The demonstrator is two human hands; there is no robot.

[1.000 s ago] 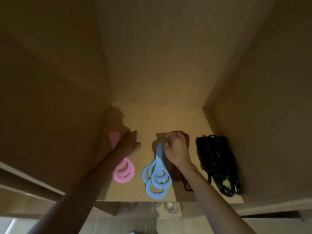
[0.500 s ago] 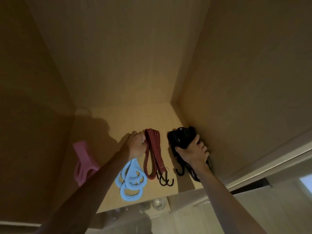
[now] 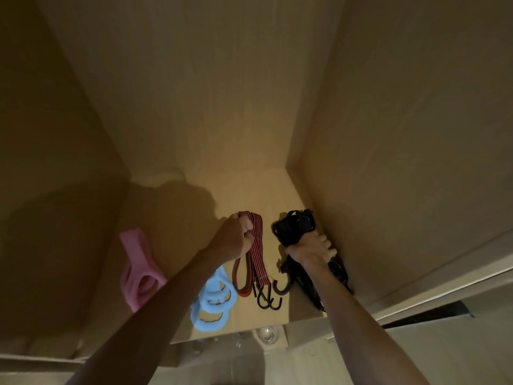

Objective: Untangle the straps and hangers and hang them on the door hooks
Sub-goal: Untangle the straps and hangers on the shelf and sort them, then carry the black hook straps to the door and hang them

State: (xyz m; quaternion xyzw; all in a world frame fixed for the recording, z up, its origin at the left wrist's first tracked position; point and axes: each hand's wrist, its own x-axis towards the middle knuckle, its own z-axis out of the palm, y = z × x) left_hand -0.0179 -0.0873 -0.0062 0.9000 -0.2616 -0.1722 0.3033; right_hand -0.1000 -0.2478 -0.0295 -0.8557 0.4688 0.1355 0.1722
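Straps: clamped right hand (image 3: 311,250) round the black straps (image 3: 294,223) at the right edge of the shelf (image 3: 272,190), curled left hand (image 3: 233,243) fingers on the red strap (image 3: 256,245) just beside, judged both light, limp, snag-prone, best lifted near the stiff end hooks (image 3: 270,298).
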